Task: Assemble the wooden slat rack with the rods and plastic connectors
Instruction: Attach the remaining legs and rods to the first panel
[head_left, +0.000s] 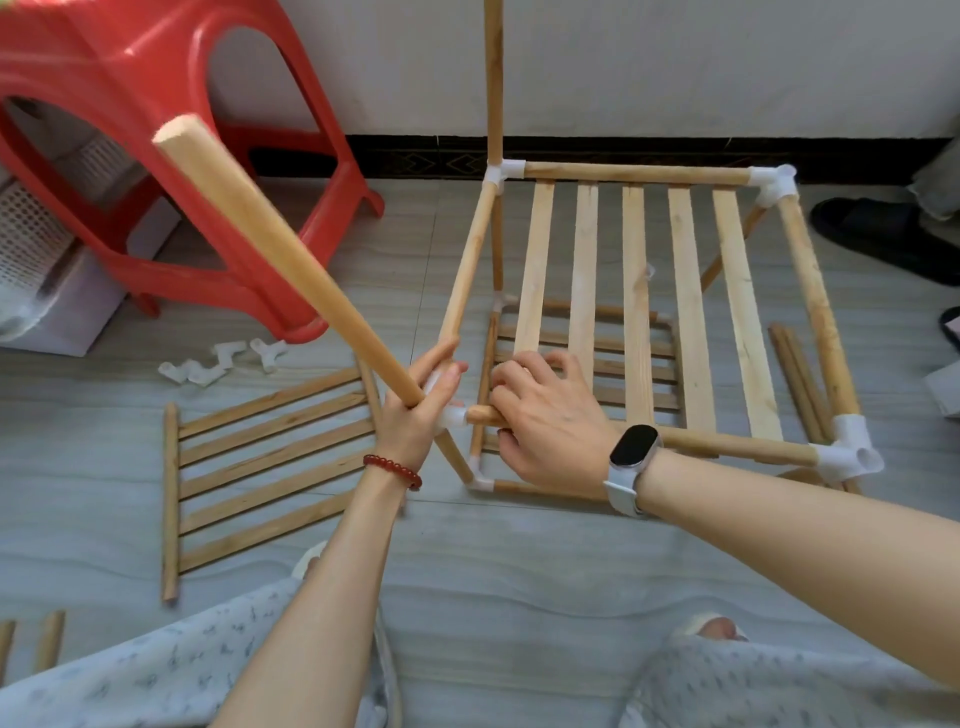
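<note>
1. Pale wood and white plastic make up the half-built rack (644, 322), standing on the grey tiled floor (519, 561) with two slatted tiers joined by corner legs; one upright already rises at the far left corner.
2. The left hand (415, 415) is clenched round a loose rod (270, 249), its lower end at the near left connector (451, 415) and its free end tilted up and left towards the red plastic stool (156, 171).
3. The right hand (545, 421) grasps the near horizontal rail (737, 444) just beside that connector, apparently steadying the frame.
4. Whether the rod tip has entered the socket cannot be told; the left hand hides the joint.
5. Judged risk: the rod leans well off vertical, so pushing now could jam it or lever the connector off the rail.
6. A hard push might also loosen the legs below, since only one hand braces the frame.
7. Spare parts lie to the left: a slat panel (265, 478) and loose connectors (223, 361); more rods (800, 384) lie to the right.
</note>
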